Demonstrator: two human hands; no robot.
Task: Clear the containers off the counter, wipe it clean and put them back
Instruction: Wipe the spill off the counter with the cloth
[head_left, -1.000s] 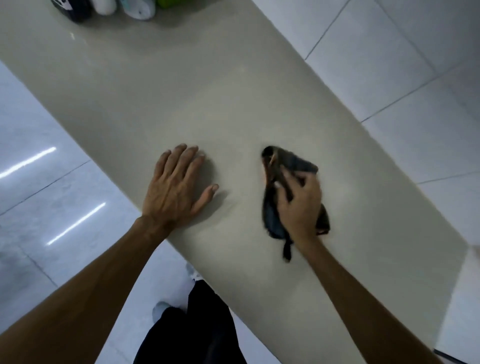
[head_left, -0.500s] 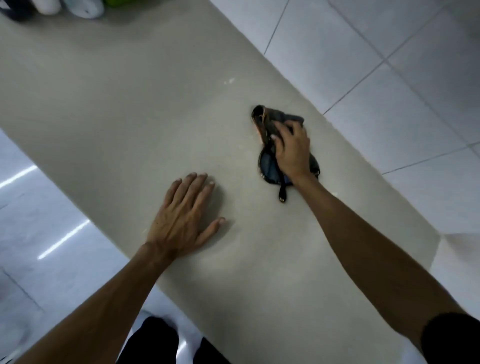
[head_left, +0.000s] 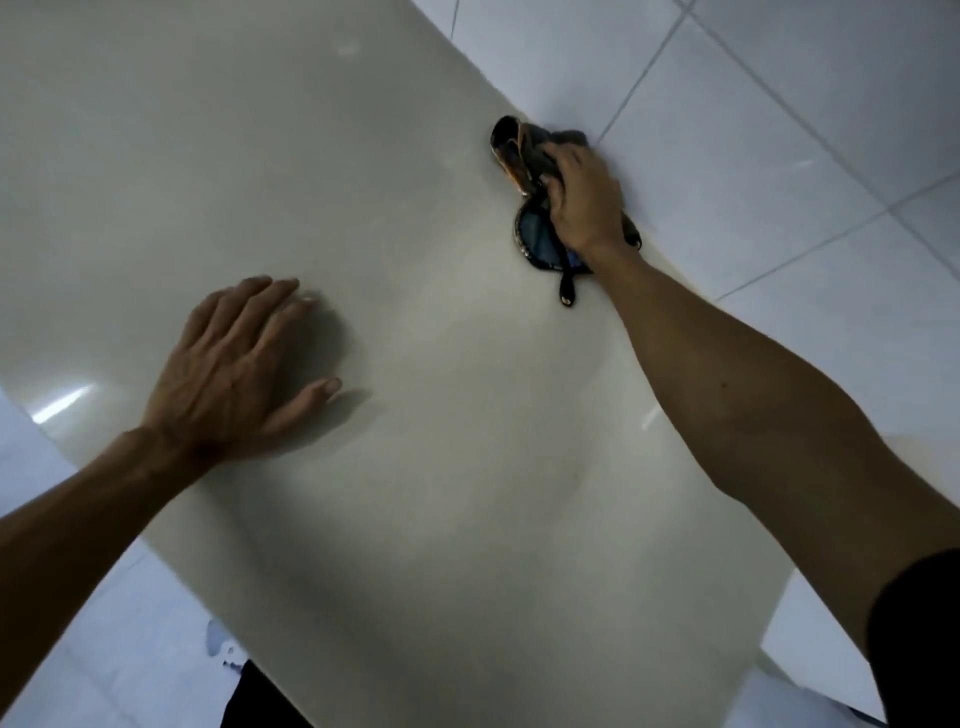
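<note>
Both hands are shown on the smooth beige stone surface (head_left: 415, 260): the left hand (head_left: 228, 379) is laid flat with fingers spread, holding nothing, while the right hand (head_left: 587, 202) is pressed down on a crumpled dark cloth with a blue patch (head_left: 535, 239) at the far edge beside the white tiled wall (head_left: 779, 130). No containers are visible; wiping is judged under way, and their return is left undone.

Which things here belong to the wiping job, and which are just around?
Part of the job:
dark cloth under the right hand
beige counter
left hand, flat on the counter

Just around:
white floor tiles
</note>
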